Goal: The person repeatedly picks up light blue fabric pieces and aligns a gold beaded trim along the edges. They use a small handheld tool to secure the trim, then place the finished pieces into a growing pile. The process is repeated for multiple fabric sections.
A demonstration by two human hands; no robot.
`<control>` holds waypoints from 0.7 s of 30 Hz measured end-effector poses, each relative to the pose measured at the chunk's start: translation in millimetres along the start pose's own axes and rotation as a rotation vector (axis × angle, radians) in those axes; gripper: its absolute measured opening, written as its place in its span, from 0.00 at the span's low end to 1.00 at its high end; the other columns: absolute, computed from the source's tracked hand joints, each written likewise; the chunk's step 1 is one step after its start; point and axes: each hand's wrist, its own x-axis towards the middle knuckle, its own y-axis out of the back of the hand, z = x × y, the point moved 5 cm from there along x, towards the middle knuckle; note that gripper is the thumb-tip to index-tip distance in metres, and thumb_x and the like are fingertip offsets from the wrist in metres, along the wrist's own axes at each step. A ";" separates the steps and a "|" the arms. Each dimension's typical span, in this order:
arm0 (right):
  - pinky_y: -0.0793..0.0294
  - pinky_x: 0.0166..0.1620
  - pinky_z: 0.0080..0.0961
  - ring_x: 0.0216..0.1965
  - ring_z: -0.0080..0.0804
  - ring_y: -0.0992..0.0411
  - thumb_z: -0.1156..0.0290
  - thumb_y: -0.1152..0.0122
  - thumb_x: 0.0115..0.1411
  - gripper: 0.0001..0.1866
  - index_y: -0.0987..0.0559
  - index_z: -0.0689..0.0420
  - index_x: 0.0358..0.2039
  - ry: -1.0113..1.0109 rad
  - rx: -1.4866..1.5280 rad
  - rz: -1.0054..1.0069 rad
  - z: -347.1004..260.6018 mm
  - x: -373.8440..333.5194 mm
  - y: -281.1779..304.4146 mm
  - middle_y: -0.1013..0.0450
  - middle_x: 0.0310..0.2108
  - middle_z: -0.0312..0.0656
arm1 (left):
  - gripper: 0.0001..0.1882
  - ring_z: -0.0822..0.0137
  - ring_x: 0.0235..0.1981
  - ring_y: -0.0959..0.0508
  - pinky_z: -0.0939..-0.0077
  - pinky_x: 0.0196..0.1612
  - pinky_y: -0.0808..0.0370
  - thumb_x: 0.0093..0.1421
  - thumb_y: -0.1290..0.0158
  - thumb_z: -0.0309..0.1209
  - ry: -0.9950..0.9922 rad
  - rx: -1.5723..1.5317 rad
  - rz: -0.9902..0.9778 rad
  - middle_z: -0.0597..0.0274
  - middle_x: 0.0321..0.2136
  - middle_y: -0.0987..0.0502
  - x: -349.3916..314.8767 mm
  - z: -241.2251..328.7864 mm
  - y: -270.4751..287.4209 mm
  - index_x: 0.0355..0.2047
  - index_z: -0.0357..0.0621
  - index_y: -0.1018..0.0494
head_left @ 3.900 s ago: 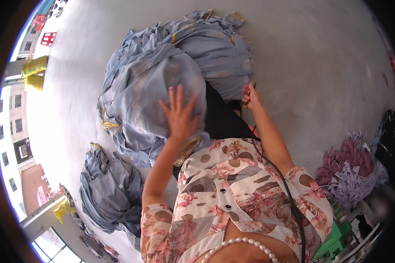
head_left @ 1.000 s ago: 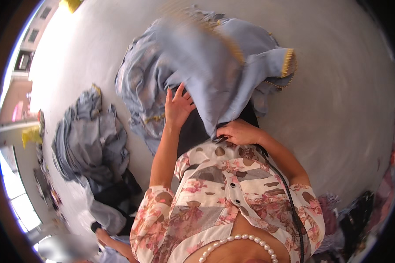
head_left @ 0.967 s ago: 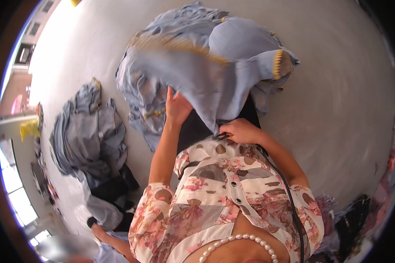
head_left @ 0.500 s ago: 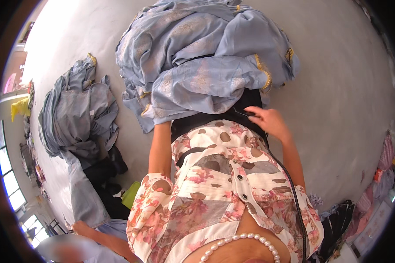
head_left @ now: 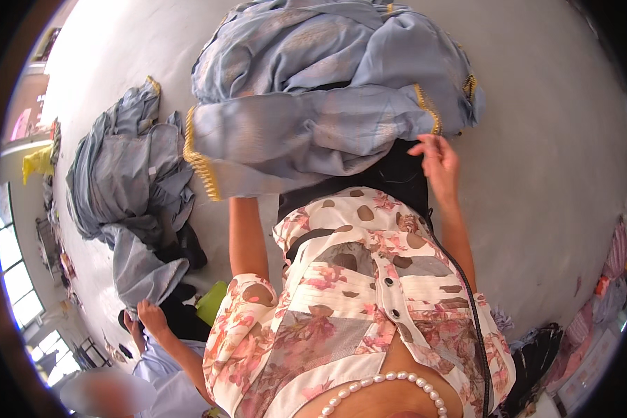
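A pale blue cloth [head_left: 313, 132] with a faint pattern lies across my lap, over black trousers [head_left: 397, 171]. Yellow zigzag trim [head_left: 198, 160] edges its left end, and similar trim [head_left: 428, 108] runs down its right end. My left forearm [head_left: 249, 237] goes up beneath the cloth, which hides that hand and its fingers. Beside the lower end of the right trim is my right hand [head_left: 439, 160], its fingers curled together; what they hold, if anything, is too small to make out. A thin pale thread shows on the black trousers.
More blue cloth [head_left: 334, 45] is heaped on the grey floor [head_left: 543, 153] beyond my lap. At the left, a co-worker [head_left: 171, 355] handles grey-blue cloth [head_left: 122, 174]. A green object [head_left: 211, 303] sits between us. Dark and pink fabrics [head_left: 536, 355] lie at the lower right.
The cloth's left end has spread out leftward, showing its yellow trim and covering my left hand. My right hand has moved up from the trousers to the right trim. The co-worker's hands have risen.
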 end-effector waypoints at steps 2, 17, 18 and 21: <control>0.41 0.18 0.11 0.14 0.13 0.41 0.61 0.52 0.65 0.17 0.27 0.62 0.43 -0.040 0.226 -0.183 -3.7 3.4 -51.0 0.24 0.29 0.41 | 0.30 0.66 0.46 0.30 0.71 0.46 0.34 0.53 0.50 0.28 0.017 -0.124 -0.103 0.58 0.50 0.30 -10.2 21.0 -10.5 0.58 0.46 0.40; 0.33 0.31 0.09 0.29 0.12 0.33 0.71 0.41 0.58 0.13 0.26 0.63 0.42 0.039 0.298 -0.473 -24.7 6.6 -162.4 0.28 0.31 0.31 | 0.21 0.76 0.41 0.28 0.81 0.38 0.31 0.57 0.49 0.27 0.418 -1.127 -0.142 0.66 0.42 0.25 -6.4 88.9 -19.9 0.53 0.42 0.32; 0.35 0.30 0.09 0.28 0.12 0.33 0.72 0.40 0.58 0.13 0.26 0.62 0.42 0.054 0.313 -0.471 -25.0 5.9 -164.5 0.28 0.30 0.30 | 0.20 0.77 0.42 0.29 0.84 0.40 0.32 0.60 0.49 0.33 0.448 -1.158 -0.134 0.67 0.41 0.26 -8.4 91.5 -14.6 0.52 0.37 0.32; 0.34 0.31 0.09 0.27 0.11 0.34 0.73 0.40 0.57 0.12 0.26 0.63 0.40 0.048 0.340 -0.462 -32.0 1.7 -166.0 0.28 0.27 0.29 | 0.20 0.77 0.41 0.28 0.83 0.42 0.31 0.59 0.46 0.34 0.399 -1.145 -0.043 0.66 0.40 0.25 -1.6 109.4 3.3 0.49 0.38 0.30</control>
